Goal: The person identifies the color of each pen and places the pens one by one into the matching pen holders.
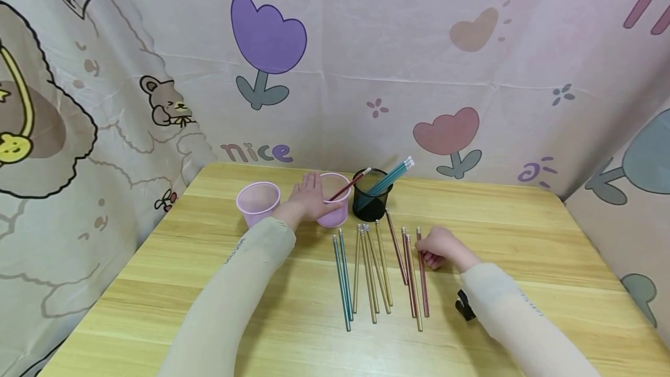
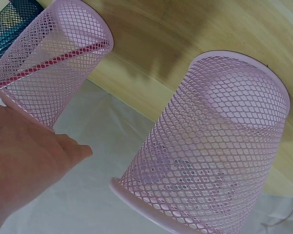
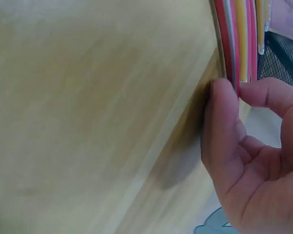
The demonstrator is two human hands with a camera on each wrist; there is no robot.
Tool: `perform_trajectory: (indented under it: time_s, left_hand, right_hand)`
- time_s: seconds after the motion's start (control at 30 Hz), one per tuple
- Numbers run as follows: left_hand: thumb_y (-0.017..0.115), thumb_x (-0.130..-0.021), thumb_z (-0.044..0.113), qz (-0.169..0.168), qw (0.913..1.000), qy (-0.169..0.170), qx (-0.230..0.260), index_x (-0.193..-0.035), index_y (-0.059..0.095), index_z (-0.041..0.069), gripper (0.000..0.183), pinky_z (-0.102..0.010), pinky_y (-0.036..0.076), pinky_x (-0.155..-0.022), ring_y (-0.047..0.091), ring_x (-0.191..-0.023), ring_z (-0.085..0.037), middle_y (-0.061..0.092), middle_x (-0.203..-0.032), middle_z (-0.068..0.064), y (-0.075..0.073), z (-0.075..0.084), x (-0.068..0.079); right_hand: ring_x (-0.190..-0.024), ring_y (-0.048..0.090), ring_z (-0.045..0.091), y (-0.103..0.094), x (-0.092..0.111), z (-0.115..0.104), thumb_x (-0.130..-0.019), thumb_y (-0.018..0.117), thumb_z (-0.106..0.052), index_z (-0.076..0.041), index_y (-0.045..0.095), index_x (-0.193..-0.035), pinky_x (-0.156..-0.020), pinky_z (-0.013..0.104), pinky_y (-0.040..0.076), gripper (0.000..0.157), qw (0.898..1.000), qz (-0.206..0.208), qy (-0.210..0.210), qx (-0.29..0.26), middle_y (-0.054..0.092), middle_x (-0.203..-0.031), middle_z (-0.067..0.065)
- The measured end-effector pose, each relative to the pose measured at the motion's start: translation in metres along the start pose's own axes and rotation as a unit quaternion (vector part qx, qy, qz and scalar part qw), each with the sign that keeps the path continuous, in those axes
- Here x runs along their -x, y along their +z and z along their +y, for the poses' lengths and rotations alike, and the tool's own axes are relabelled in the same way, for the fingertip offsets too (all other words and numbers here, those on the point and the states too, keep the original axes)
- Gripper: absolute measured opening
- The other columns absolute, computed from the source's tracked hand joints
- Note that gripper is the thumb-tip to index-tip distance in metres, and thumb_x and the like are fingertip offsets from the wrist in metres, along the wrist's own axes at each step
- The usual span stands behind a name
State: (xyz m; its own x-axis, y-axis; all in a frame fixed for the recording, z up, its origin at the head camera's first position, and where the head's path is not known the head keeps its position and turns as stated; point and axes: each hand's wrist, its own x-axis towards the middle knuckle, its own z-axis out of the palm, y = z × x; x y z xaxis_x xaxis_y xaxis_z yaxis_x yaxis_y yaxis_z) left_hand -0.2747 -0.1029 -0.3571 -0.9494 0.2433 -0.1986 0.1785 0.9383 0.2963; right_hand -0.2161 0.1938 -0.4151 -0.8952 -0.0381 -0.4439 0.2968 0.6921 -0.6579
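My left hand [image 1: 310,198] rests at the rim of a pink mesh pencil cup [image 1: 332,217], its fingers straight. One red pencil [image 1: 352,184] leans inside that cup. A second pink mesh cup [image 1: 257,198] stands to the left, close by my left forearm. Between thumb and forefinger, my right hand [image 1: 439,248] pinches the upper end of a red pencil [image 1: 424,290], the rightmost in the row. Just left of it lie a gold pencil [image 1: 414,284] and more red pencils [image 1: 396,249]. In the right wrist view the pinched end is partly covered by the fingertips [image 3: 222,92].
A black mesh cup [image 1: 370,209] holding several teal pencils [image 1: 389,178] stands right of the pink cups. Several gold pencils [image 1: 371,284] and two teal pencils [image 1: 342,284] lie mid-table. A small black object [image 1: 464,306] sits by the right sleeve. A printed cloth hangs behind.
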Motion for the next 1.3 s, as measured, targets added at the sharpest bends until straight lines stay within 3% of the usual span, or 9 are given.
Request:
perform_trajectory:
  time_s: [0.17, 0.4, 0.8, 0.9, 1.07, 1.3]
  left_hand:
    - [0.047, -0.087, 0.062, 0.000, 1.0000, 0.001, 0.002, -0.148, -0.002, -0.005, 0.103, -0.046, 0.003, -0.120, -0.003, -0.145, -0.035, -0.003, -0.156, -0.022, 0.000, 0.000, 0.000]
    - [0.048, -0.086, 0.063, 0.003, 1.0000, -0.001, 0.003, -0.148, -0.002, -0.004, 0.104, -0.046, 0.003, -0.120, -0.001, -0.146, -0.035, -0.003, -0.157, -0.021, 0.000, 0.001, 0.001]
    - [0.047, -0.087, 0.063, 0.005, 1.0000, 0.001, -0.002, -0.148, -0.002, -0.005, 0.104, -0.047, 0.005, -0.120, -0.002, -0.145, -0.035, -0.002, -0.156, -0.022, 0.001, 0.000, 0.001]
    - [0.046, -0.087, 0.063, 0.004, 1.0000, 0.001, -0.002, -0.148, -0.002, -0.005, 0.104, -0.047, 0.004, -0.120, -0.002, -0.145, -0.035, -0.002, -0.156, -0.022, 0.002, 0.000, 0.000]
    - [0.046, -0.087, 0.063, 0.000, 1.0000, -0.001, 0.004, -0.148, -0.003, -0.004, 0.104, -0.046, 0.003, -0.120, -0.003, -0.145, -0.035, -0.004, -0.157, -0.021, 0.001, 0.000, 0.000]
    - [0.046, -0.088, 0.061, 0.003, 1.0000, -0.003, 0.000, -0.148, -0.003, -0.004, 0.101, -0.046, 0.003, -0.120, -0.002, -0.146, -0.034, -0.002, -0.157, -0.021, 0.002, 0.000, 0.000]
  right_hand:
    - [-0.046, 0.056, 0.011, -0.005, 0.000, 0.004, -0.086, 0.053, -0.009, 0.004, 0.055, -0.074, -0.052, 0.026, 0.057, 0.017, 0.995, -0.014, 0.012, -0.099, 0.054, -0.057, 0.003]
    - [-0.053, 0.059, 0.009, -0.015, -0.002, 0.008, -0.085, 0.051, -0.004, 0.007, 0.053, -0.088, -0.059, 0.023, 0.058, 0.012, 0.973, -0.055, 0.012, -0.223, 0.057, -0.060, 0.000]
    - [-0.060, 0.064, 0.011, -0.026, 0.001, -0.001, -0.091, 0.044, -0.004, 0.009, 0.052, -0.099, -0.066, 0.021, 0.058, 0.017, 0.948, -0.089, -0.007, -0.306, 0.063, -0.068, 0.002]
    - [-0.062, 0.065, 0.011, -0.030, 0.004, -0.008, -0.090, 0.044, -0.003, 0.003, 0.056, -0.090, -0.066, 0.021, 0.058, 0.013, 0.936, -0.082, -0.022, -0.341, 0.065, -0.069, 0.003]
    - [-0.065, 0.066, 0.011, -0.037, 0.012, -0.021, -0.092, 0.039, -0.001, -0.008, 0.059, -0.075, -0.068, 0.020, 0.058, 0.027, 0.910, -0.063, -0.057, -0.406, 0.066, -0.068, 0.002]
    - [-0.071, 0.064, 0.010, -0.038, 0.022, -0.046, -0.095, 0.037, 0.000, -0.005, 0.052, -0.082, -0.074, 0.020, 0.057, 0.021, 0.871, 0.001, -0.117, -0.476, 0.061, -0.074, 0.002]
